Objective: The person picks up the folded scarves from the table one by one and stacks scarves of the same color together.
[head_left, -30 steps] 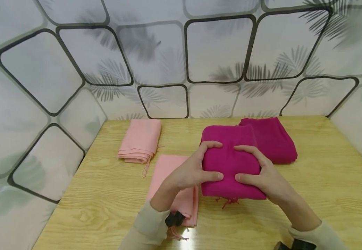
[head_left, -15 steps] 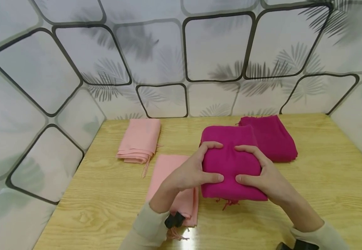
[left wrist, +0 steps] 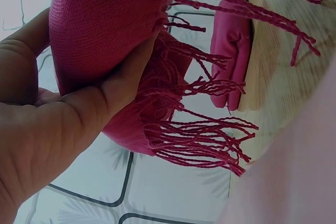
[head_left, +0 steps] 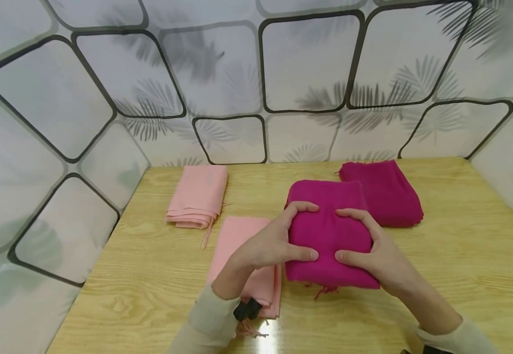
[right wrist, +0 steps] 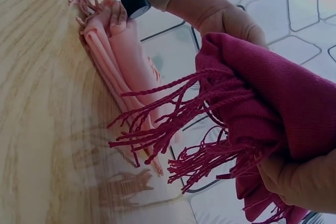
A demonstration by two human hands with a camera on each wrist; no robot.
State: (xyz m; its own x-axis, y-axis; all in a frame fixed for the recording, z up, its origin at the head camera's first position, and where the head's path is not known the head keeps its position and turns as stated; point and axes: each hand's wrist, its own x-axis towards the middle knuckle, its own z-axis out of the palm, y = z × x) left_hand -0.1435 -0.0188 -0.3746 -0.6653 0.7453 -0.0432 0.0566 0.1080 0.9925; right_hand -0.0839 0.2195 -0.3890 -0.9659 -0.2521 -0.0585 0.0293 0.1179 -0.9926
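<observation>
Both hands hold a folded magenta scarf (head_left: 327, 221) with twisted fringe, raised off the table. My left hand (head_left: 274, 243) grips its left side, thumb and fingers curled over the top face. On the opposite side my right hand (head_left: 380, 253) grips it the same way. The wrist views show tassels (left wrist: 199, 140) hanging loose from the underside, and folded layers (right wrist: 257, 114) between thumb and fingers. Behind it lies a second folded magenta scarf (head_left: 384, 194). A folded pink scarf (head_left: 240, 236) lies partly hidden beneath my left forearm.
Another folded pink scarf (head_left: 198, 194) sits at the table's back left, its fringe trailing to the right. The wooden table (head_left: 460, 236) meets patterned walls (head_left: 309, 64) at the back and sides. Each wrist wears a black camera, the left one (head_left: 247, 309) showing plainly.
The held magenta scarf and both hands have shifted slightly down and toward me, leaving more of the rear magenta scarf visible. The grip looks the same. The head view has tilted a little.
</observation>
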